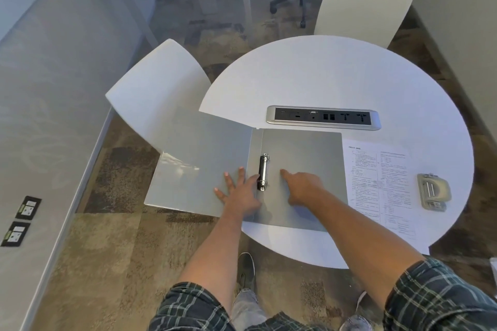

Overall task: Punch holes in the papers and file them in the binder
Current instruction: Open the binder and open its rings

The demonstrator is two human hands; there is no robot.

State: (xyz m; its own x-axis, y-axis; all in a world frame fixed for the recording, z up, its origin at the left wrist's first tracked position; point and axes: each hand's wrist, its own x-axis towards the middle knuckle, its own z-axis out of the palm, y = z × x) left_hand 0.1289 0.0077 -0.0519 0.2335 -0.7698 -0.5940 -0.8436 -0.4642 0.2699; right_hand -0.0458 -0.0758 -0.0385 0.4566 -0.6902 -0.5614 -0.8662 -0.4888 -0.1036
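The grey binder (301,158) lies open on the round white desk (336,75). Its right cover rests flat on the desk; its left cover extends past the desk edge, over the seat of a white chair (150,99). The metal ring mechanism (263,172) is mounted just right of the spine, and its rings appear closed.

The left hand (239,191) lies flat on the left cover with fingers spread and straight, thumb reaching to the lower end of the ring mechanism. The right hand (304,187) rests on the right cover, index finger extended and pointing toward the rings, remaining fingers loosely curled, holding nothing.

The papers (382,185) lie on the desk just beside the binder's right edge. They carry printed text in two columns; the heading and body are too small to read. The grey hole punch (433,191) sits to the right of the papers, touching their right margin.

A power and data socket strip (322,117) is set into the desk just beyond the binder.
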